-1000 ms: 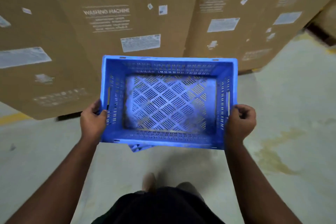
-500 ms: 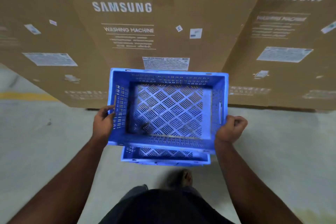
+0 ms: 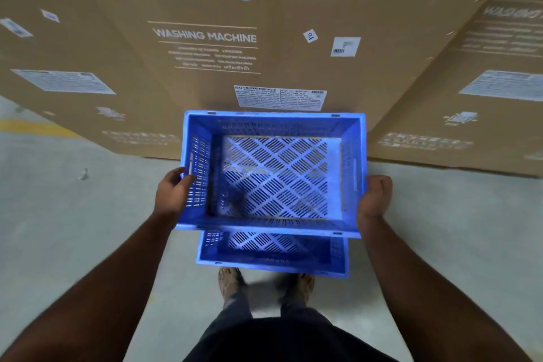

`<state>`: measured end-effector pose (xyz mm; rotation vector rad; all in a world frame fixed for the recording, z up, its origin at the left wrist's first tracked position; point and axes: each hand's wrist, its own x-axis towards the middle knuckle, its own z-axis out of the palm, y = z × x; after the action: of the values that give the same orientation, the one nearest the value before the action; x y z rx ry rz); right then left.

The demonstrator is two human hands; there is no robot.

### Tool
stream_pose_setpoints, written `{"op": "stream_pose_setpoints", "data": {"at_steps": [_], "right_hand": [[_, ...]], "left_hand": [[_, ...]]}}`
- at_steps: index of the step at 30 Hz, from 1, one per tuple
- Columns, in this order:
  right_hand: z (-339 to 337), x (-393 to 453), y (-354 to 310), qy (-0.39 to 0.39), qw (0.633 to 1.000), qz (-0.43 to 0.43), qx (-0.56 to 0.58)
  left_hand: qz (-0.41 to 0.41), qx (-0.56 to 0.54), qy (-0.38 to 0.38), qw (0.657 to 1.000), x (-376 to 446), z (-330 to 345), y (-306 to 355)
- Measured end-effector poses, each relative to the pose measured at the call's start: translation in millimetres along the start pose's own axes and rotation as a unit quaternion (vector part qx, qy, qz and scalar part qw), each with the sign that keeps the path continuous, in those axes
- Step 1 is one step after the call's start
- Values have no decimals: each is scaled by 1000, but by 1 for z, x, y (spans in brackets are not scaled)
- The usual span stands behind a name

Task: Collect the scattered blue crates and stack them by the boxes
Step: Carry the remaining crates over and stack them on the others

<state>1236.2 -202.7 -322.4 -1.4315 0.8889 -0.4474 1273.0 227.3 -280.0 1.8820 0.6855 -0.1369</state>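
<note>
I hold an empty blue slotted crate (image 3: 273, 173) in the air, open side up, in front of my body. My left hand (image 3: 173, 194) grips its left wall at the handle slot. My right hand (image 3: 376, 195) is closed on its right wall. Below it a second blue crate (image 3: 273, 253) rests on the floor just ahead of my feet; only its near part shows, the rest is hidden by the held crate. Both crates are close to the big cardboard washing-machine box (image 3: 205, 38).
A row of large brown cardboard boxes fills the view ahead, with another box (image 3: 470, 97) at the right. The grey concrete floor (image 3: 73, 214) spreads to both sides. A yellow floor line (image 3: 32, 128) runs at the far left. My feet stand behind the lower crate.
I have come closer to the boxes with the crate held in both hands. More of the lower crate on the floor has come into view under the held one.
</note>
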Motion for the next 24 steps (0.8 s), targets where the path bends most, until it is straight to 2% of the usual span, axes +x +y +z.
{"op": "stream_pose_setpoints", "data": {"at_steps": [2,5,11,13,14,16,17,19,22,24], "right_hand": [[6,4,0,-46,999,15,-20],[9,10,3,-87,995,20,-36],[8,13,0,-79,996,51,2],[11,14,0,-93,994,53,-31],[11,13,3,-105,989,58,-83],[5,10,16,-143,956,31,-253],[-1,6,23,-162,926,-12,-342],[-17,-6,28,-171,855,-155,-465],[-38,-39,22,-217,785,-351,-462],[-47,-63,24,-290,731,-399,-471]], "left_hand": [[-1,50,-39,998,12,-2,2],[2,69,-90,993,25,3,13],[9,66,-100,993,38,14,16],[27,84,-101,991,33,12,11],[46,113,-106,987,32,11,8],[96,207,-133,964,33,6,-5],[117,259,-158,946,35,0,-13],[153,351,-190,904,39,-15,-30],[205,396,-186,876,35,-32,-44],[277,404,-184,852,24,-35,-47]]}}
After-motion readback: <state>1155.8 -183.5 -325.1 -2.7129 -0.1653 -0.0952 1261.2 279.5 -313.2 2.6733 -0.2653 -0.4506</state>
